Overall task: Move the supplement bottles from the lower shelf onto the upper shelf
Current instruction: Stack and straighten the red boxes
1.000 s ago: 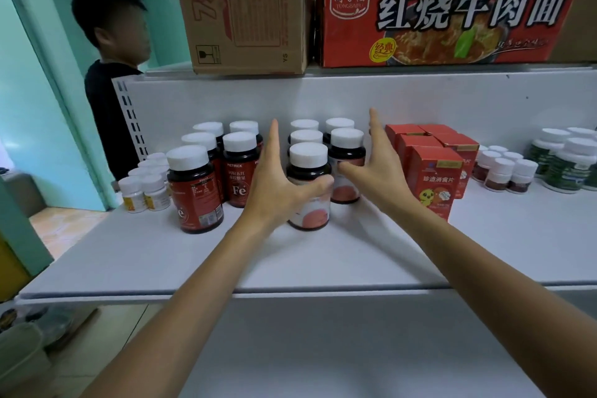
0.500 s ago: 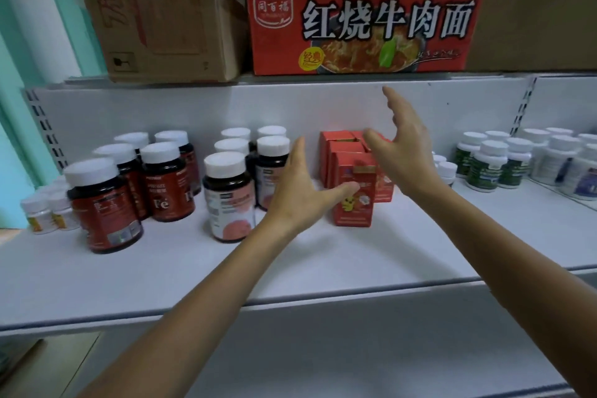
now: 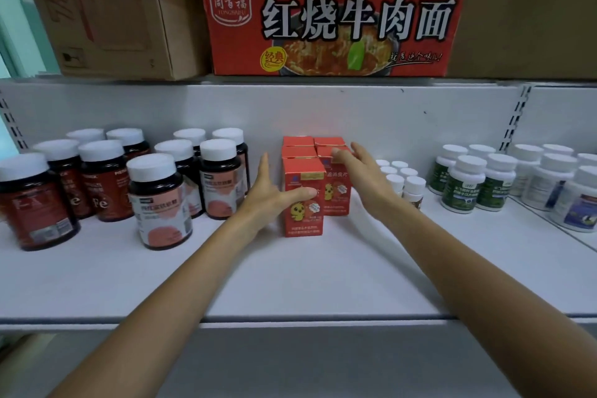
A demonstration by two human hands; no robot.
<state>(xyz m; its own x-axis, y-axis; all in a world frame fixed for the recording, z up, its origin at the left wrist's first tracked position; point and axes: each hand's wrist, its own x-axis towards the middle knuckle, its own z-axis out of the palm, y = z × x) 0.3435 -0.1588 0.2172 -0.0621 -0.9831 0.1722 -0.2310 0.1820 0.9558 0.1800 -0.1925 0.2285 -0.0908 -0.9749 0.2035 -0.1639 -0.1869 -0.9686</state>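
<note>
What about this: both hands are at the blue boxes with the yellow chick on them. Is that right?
No, the boxes are red, not blue. The head view shows the left hand and the right hand at the red boxes with the yellow chick on them.

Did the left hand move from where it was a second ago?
Yes. The left hand went rightward along the shelf: from the front pink-label bottle to the front red box, which its thumb now touches.
</note>
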